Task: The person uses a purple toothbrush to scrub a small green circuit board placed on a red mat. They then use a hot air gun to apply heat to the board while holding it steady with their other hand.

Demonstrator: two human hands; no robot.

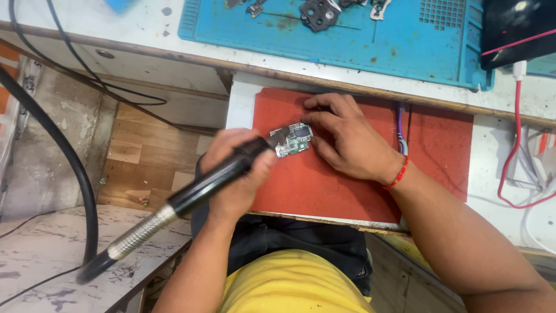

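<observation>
A small green circuit board (293,141) lies on a red mat (359,174) laid over a pull-out tray. My left hand (238,174) grips a black hot-air handpiece (215,181) with a ribbed metal collar, its nozzle tip pointed at the board's left edge. My right hand (343,137) rests on the mat with its fingers pressing the board's right and top edges. A red thread band circles my right wrist.
A blue work mat (405,40) with small phone parts lies on the bench above. A thick black hose (75,174) trails off left from the handpiece. A red cable (512,156) and white wires sit at the right. A purple tool (401,127) lies on the red mat.
</observation>
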